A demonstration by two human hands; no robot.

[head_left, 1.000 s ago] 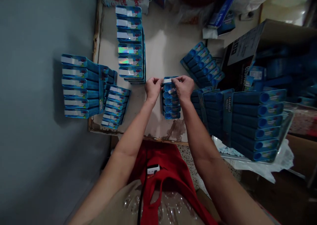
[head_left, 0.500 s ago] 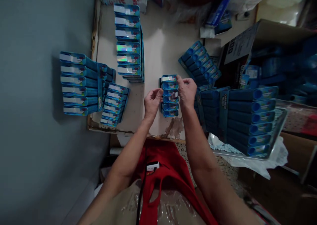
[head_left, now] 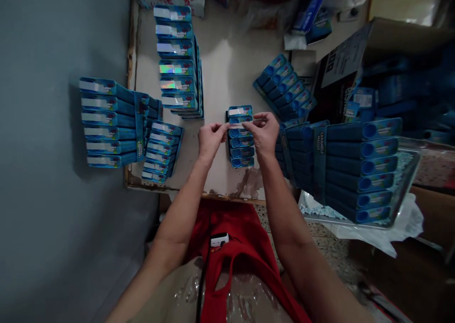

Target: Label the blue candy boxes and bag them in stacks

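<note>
In front of me on the table stands a pack of blue candy boxes (head_left: 242, 152), with several box ends facing up. Across its second box, a small strip of clear or whitish tape (head_left: 236, 125) is stretched between my two hands. My left hand (head_left: 211, 140) pinches the strip's left end beside the pack. At the right end, my right hand (head_left: 265, 132) pinches with thumb and finger, over the pack's right edge. The topmost box end (head_left: 240, 111) carries a pale strip; the lower ones show round blue windows.
Taped blue packs (head_left: 176, 58) stand at the left, with more (head_left: 101, 124) by the wall. Unstriped packs (head_left: 286, 88) lie at the right, some over a metal tray (head_left: 408, 190) of small pale pieces. An open carton (head_left: 337, 67) holds blue boxes. The table's front edge (head_left: 213, 193) is worn.
Both hands have shifted from the pack's sides to its second box, the right one moving down from the top box. The strip is now held level between them. The view has shifted slightly.
</note>
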